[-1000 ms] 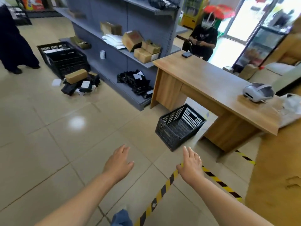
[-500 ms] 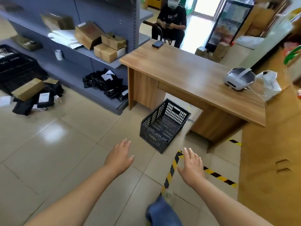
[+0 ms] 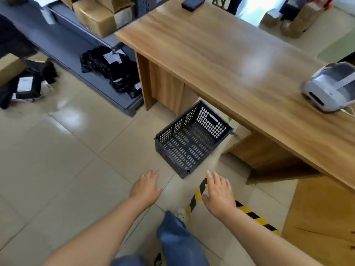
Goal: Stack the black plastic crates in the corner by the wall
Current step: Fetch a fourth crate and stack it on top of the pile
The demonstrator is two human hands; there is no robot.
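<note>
Both hands [image 3: 147, 186] [image 3: 218, 191] outstretched (fingers straight)

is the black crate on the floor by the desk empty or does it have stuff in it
Empty. Looking down into the black plastic crate, only its perforated bottom and walls show, with nothing lying inside.

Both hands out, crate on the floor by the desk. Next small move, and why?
Probably reach both hands down and forward to the crate's near rim. The left hand and right hand hover open and empty, short of it and apart from it. The crate sits empty on the floor tiles, tilted against the wooden desk, near corner towards the person, so nothing blocks a two-handed grab.
</note>
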